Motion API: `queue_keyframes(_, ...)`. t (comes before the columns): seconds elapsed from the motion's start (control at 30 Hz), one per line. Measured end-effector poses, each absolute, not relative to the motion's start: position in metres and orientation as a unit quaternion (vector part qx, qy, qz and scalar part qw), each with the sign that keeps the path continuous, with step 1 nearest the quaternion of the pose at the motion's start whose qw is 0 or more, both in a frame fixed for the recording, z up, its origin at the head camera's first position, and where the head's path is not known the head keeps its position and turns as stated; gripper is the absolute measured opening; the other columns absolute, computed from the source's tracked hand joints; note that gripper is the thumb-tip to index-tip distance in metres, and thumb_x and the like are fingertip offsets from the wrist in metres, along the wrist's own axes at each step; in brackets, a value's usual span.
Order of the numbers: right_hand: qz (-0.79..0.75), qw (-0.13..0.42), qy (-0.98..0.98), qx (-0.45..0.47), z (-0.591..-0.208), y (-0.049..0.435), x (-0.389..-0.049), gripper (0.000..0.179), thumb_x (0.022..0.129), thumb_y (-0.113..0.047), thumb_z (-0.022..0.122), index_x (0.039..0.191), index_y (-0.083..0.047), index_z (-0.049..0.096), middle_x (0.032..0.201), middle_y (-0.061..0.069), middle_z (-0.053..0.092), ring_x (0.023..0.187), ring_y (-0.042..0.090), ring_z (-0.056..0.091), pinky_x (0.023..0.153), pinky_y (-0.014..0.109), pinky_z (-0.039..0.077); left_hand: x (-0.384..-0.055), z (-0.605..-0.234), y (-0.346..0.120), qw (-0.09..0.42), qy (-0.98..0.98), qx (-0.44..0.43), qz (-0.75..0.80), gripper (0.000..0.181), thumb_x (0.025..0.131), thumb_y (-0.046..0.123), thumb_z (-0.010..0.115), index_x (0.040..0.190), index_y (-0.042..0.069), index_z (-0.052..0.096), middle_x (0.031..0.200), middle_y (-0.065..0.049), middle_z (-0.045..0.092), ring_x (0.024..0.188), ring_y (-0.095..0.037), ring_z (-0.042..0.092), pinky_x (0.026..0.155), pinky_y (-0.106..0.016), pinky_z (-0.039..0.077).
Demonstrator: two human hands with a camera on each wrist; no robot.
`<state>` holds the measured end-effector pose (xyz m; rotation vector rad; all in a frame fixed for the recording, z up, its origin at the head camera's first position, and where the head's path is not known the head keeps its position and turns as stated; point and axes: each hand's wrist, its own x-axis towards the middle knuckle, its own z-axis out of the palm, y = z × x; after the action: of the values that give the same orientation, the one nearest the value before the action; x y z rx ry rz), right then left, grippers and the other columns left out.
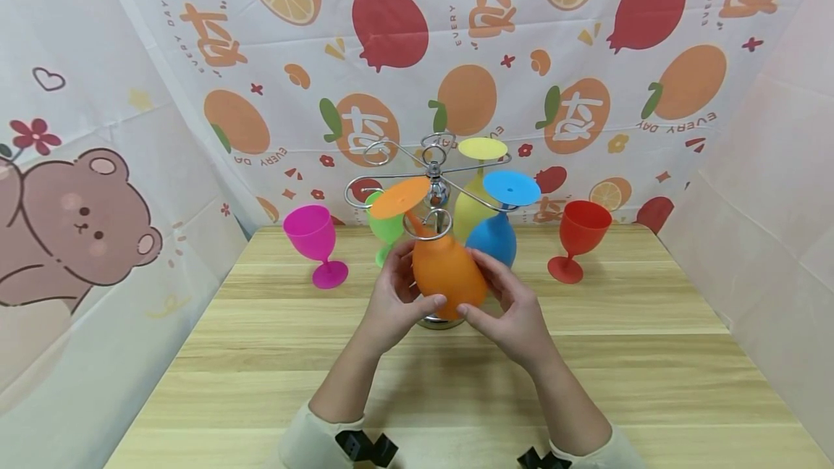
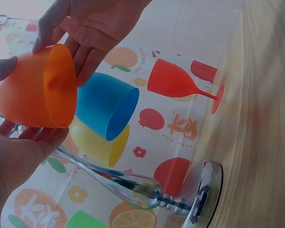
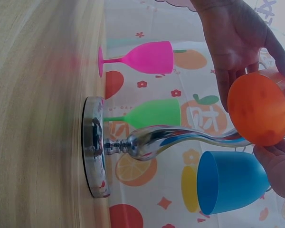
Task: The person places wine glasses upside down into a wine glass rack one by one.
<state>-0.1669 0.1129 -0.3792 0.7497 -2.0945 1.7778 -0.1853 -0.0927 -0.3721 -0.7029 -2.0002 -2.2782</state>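
An orange plastic goblet (image 1: 449, 277) is held upside down and tilted between both hands, its foot up and to the left. My left hand (image 1: 394, 306) grips the left side of its bowl, thumb in front. On the right side, the right hand (image 1: 517, 317) holds the same bowl with curved fingers and the thumb near the left one. The goblet's stem passes at the front wire loop (image 1: 438, 224) of a chrome rack (image 3: 95, 147). Blue (image 1: 495, 237) and yellow (image 1: 472, 207) goblets hang upside down from the rack behind it. In the left wrist view, the orange bowl (image 2: 61, 88) opens toward the tabletop.
A magenta goblet (image 1: 310, 231) stands upright at the left, and a red goblet (image 1: 584, 229) at the right. Partly hidden behind the left hand is a green goblet (image 3: 156, 112), also upright. Everything stands on a wooden table (image 1: 260, 382) before a fruit-print cloth (image 1: 417, 93).
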Motion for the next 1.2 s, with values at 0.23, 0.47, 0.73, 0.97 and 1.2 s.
queue_keyframes(0.23, 0.620, 0.140, -0.727, 0.259, -0.3789, 0.1131, -0.1657, 0.069, 0.082, -0.009, 0.079, 0.143, -0.022, 0.049, 0.143, -0.004, 0.053, 0.133, 0.013, 0.051, 0.102, 0.031, 0.046, -0.1851, -0.3726, -0.0931, 0.017, -0.642, -0.234, -0.730, 0.076, 0.083, 0.011, 0.078, 0.144, 0.020, 0.034, 0.142, -0.009, 0.047, 0.130, -0.027, 0.049, 0.104, -0.034, 0.048)
queue_keyframes(0.47, 0.615, 0.133, -0.733, 0.260, -0.3790, 0.1136, -0.1659, 0.072, 0.081, -0.008, 0.080, 0.143, -0.023, 0.048, 0.144, -0.004, 0.053, 0.133, 0.014, 0.050, 0.102, 0.032, 0.046, -0.1857, -0.3740, -0.0942, 0.023, -0.649, -0.245, -0.720, 0.077, 0.082, 0.012, 0.079, 0.144, 0.018, 0.034, 0.141, -0.010, 0.048, 0.129, -0.027, 0.050, 0.104, -0.034, 0.048)
queue_keyframes(0.73, 0.610, 0.121, -0.739, 0.260, -0.3784, 0.1145, -0.1664, 0.075, 0.080, -0.006, 0.081, 0.144, -0.024, 0.047, 0.143, -0.004, 0.052, 0.132, 0.017, 0.052, 0.102, 0.030, 0.046, -0.1838, -0.3729, -0.0953, 0.032, -0.664, -0.251, -0.704, 0.078, 0.081, 0.010, 0.080, 0.145, 0.017, 0.035, 0.139, -0.008, 0.051, 0.129, -0.026, 0.050, 0.106, -0.033, 0.046)
queue_keyframes(0.97, 0.610, 0.106, -0.738, 0.266, -0.3781, 0.1138, -0.1671, 0.077, 0.080, -0.006, 0.080, 0.145, -0.025, 0.045, 0.144, -0.002, 0.050, 0.127, 0.020, 0.056, 0.101, 0.027, 0.048, -0.1846, -0.3719, -0.0963, 0.044, -0.678, -0.257, -0.687, 0.076, 0.081, 0.012, 0.079, 0.146, 0.013, 0.039, 0.142, -0.006, 0.050, 0.131, -0.024, 0.047, 0.109, -0.034, 0.043)
queue_keyframes(1.2, 0.610, 0.104, -0.739, 0.266, -0.3789, 0.1110, -0.1670, 0.077, 0.080, -0.009, 0.081, 0.146, -0.025, 0.044, 0.145, -0.002, 0.049, 0.126, 0.022, 0.057, 0.102, 0.027, 0.047, -0.1854, -0.3711, -0.1011, 0.041, -0.694, -0.261, -0.670, 0.077, 0.081, 0.014, 0.079, 0.147, 0.014, 0.040, 0.143, -0.004, 0.049, 0.131, -0.024, 0.048, 0.109, -0.032, 0.043)
